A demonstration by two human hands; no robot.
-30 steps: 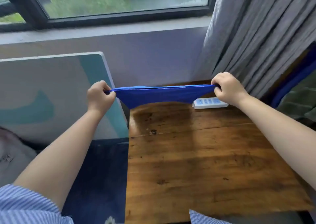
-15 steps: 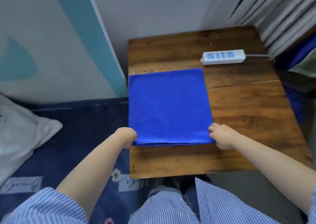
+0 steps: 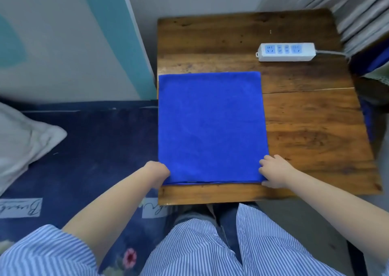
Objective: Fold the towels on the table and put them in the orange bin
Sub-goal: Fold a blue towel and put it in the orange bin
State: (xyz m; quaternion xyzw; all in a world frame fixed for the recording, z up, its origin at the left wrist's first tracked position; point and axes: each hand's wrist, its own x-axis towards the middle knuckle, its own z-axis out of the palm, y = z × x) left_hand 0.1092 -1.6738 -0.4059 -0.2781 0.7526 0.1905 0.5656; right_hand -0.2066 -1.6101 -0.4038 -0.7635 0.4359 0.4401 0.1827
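A blue towel [image 3: 211,126] lies flat on the left half of the wooden desk [image 3: 311,128], its left edge about level with the desk's left edge. At its near edge two layers show, one just peeping out under the other, so it looks folded once already, in half. The left hand [image 3: 158,173] is at the near left corner and the right hand [image 3: 273,173] at the near right corner, well apart from each other. Both have fingers curled at the cloth's edge and appear to pinch the corners, though the fingertips are partly hidden under the fabric.

As a judgement, the task is at an early stage: this towel has one fold and probably needs at least one more before it is compact enough to stow. No other towels are plainly visible, and the orange bin is not in view, so nothing can be said about what it holds. Blue fabric shows at the far right beside the desk, but what it is cannot be told.

A white power strip [image 3: 286,51] sits at the far right of the desk, clear of the towel; no brand is readable on it. On the dark bedding [image 3: 94,149] to the left, two white labels carry cursive script seen upside down, too stylised and blurred to read.
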